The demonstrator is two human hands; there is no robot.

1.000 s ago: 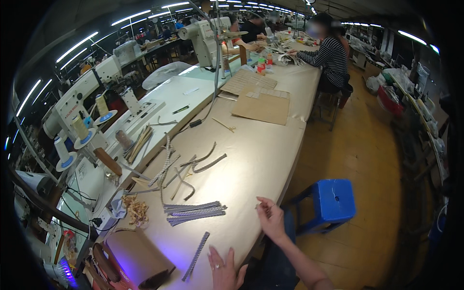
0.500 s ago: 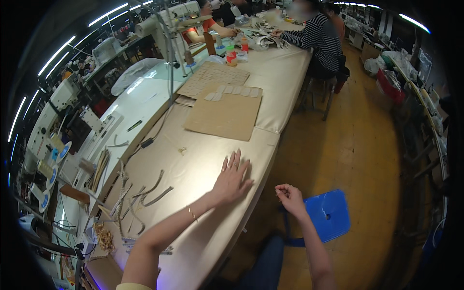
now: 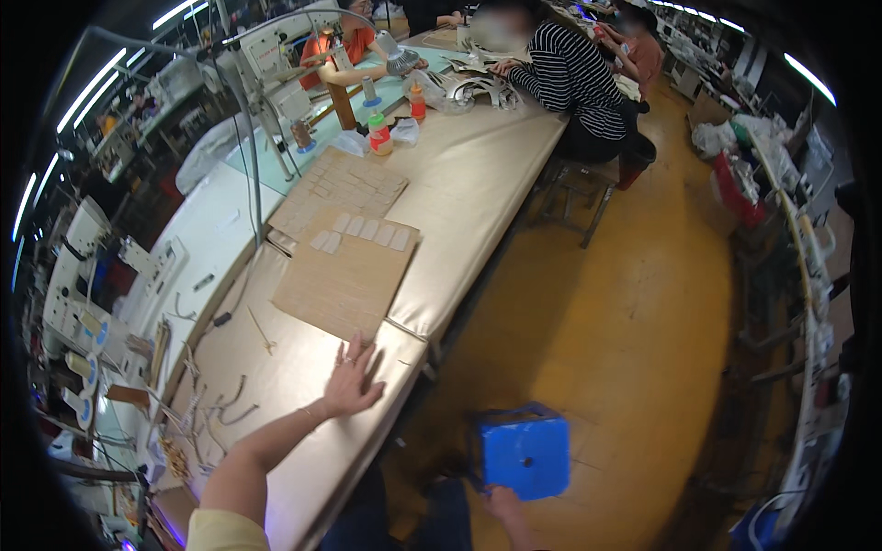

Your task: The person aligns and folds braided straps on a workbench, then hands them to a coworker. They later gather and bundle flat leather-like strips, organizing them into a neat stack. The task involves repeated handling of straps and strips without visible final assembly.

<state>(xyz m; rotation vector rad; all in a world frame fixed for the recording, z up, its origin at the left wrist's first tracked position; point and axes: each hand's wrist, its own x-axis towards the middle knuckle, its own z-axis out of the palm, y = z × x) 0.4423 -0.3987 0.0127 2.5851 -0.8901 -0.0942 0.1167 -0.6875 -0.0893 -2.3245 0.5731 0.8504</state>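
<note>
My left hand (image 3: 349, 386) lies on the pale gold table cover (image 3: 367, 436), fingers spread and holding nothing. Just beyond its fingertips is the near edge of a brown cardboard sheet (image 3: 344, 285), with several small pale pieces (image 3: 367, 230) in rows at its far end. Down at the right, my right hand (image 3: 503, 503) is closed at the near edge of a blue stool (image 3: 525, 455). Blur and the angle partly hide its fingers.
Cut strips (image 3: 207, 409) and a sewing machine (image 3: 78, 275) are at the left. A second sheet of pieces (image 3: 335, 188) and glue bottles (image 3: 378, 135) lie farther along the table. A person in a striped top (image 3: 570, 73) sits at the far right on a stool (image 3: 574, 188).
My view has shifted, bringing the cardboard nearer. My right hand has moved down from beside the stool to its near edge. My left hand stays flat on the table, now closer to the cardboard.
</note>
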